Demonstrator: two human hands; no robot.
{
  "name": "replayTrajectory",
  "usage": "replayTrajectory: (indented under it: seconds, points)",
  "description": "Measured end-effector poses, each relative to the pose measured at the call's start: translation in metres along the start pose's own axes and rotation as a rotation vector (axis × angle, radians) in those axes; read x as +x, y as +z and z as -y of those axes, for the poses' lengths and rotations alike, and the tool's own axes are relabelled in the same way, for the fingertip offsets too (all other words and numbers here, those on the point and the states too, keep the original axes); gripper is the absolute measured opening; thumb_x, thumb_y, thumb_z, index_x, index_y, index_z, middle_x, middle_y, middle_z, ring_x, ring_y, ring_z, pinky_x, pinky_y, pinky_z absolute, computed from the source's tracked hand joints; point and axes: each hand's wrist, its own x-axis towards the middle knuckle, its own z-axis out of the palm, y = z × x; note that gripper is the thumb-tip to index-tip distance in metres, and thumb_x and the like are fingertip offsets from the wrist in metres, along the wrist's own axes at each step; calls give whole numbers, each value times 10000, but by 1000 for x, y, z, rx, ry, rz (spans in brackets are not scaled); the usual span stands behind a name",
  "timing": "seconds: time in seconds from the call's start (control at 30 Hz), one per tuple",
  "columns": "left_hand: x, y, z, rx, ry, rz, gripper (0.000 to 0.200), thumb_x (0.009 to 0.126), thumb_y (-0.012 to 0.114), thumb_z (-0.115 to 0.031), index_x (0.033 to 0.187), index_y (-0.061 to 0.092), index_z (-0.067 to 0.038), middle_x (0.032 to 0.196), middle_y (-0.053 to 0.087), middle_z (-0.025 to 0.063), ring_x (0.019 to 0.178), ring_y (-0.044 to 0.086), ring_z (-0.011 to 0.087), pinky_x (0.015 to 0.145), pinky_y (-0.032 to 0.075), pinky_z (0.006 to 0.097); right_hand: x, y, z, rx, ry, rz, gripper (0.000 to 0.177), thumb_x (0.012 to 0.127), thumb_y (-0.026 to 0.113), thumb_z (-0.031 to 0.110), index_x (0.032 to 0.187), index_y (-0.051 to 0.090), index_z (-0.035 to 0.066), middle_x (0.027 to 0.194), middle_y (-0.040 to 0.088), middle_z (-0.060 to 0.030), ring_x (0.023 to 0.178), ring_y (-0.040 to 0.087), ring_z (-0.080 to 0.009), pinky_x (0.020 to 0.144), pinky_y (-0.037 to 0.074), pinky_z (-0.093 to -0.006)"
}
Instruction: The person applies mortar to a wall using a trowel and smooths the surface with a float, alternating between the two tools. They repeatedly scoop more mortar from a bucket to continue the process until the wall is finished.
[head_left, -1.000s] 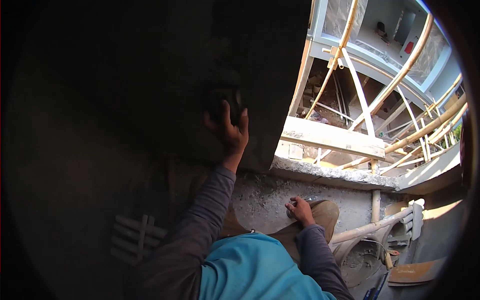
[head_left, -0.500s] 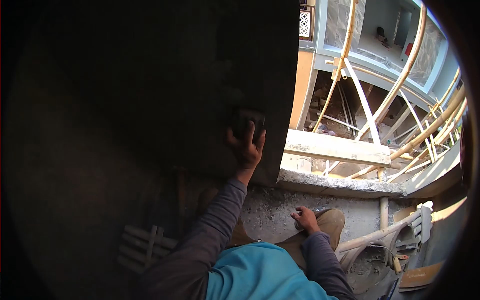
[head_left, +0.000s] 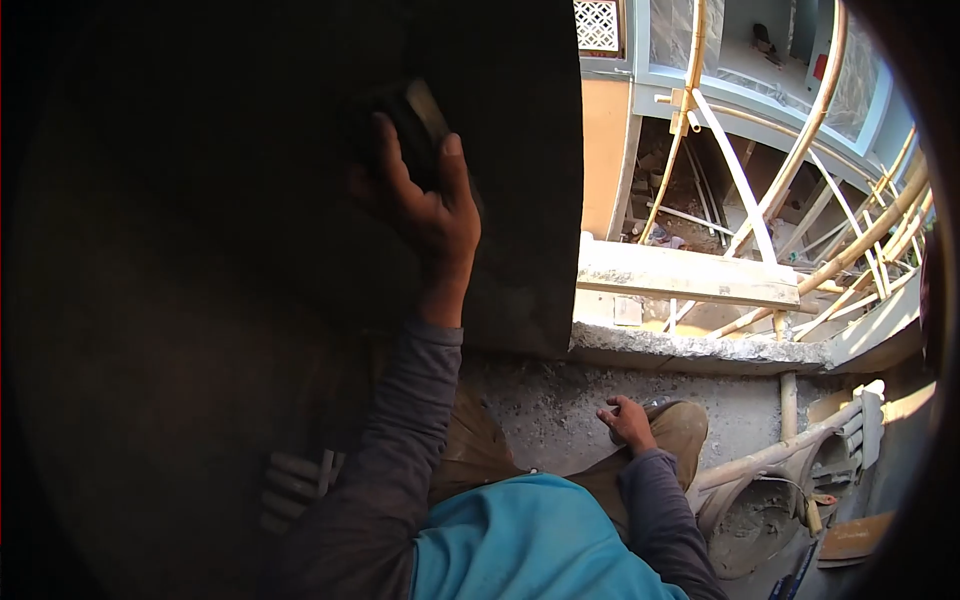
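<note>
Left hand (head_left: 437,215) and dark block (head_left: 426,110) now higher and further left on shadowed wall (head_left: 525,220) than half second ago; block more tilted. Left hand gripping block, fingers spread round it; too dark to tell whether block touches wall. Right hand (head_left: 630,427) relaxed, half-curled, seemingly empty, at bent knee (head_left: 688,425), well apart from block. Step looks like rubbing wall surface; next stroke would call for block flat, pressure even.
</note>
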Motion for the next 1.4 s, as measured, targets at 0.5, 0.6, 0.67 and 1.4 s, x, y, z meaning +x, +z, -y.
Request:
replayTrajectory:
  seconds: [0.5, 0.6, 0.67, 1.4]
  points:
    - [-169, -1, 27, 80, 5, 208, 703, 822, 778, -309, 1405, 440, -112, 1343, 319, 352, 1208, 396, 501, 977, 387, 558, 0, -2, 5, -5, 29, 31, 508, 837, 731, 374, 1195, 622, 31, 997, 697, -189, 962, 664, -338, 830, 514, -399]
    - [-202, -17, 46, 188, -106, 256, 702, 831, 769, -306, 1413, 426, -115, 1337, 325, 350, 1215, 391, 506, 980, 385, 561, -4, -3, 3, -11, 28, 8, 510, 831, 738, 370, 1192, 622, 29, 992, 696, -189, 955, 664, -336, 826, 514, -400]
    - [-229, -34, 53, 190, -153, 267, 705, 835, 764, -307, 1408, 425, -76, 1345, 339, 331, 1222, 397, 496, 989, 383, 550, -7, -6, 2, 37, 45, 11, 516, 828, 741, 368, 1194, 621, 26, 983, 695, -188, 946, 664, -334, 823, 513, -401]
    - [-248, -39, 27, 73, -50, 357, 773, 841, 764, -326, 1458, 356, -100, 1357, 308, 349, 1207, 415, 513, 987, 387, 560, -9, -6, 4, 60, 10, -7, 497, 824, 749, 341, 1185, 622, 24, 961, 702, -181, 938, 670, -332, 819, 511, -399]
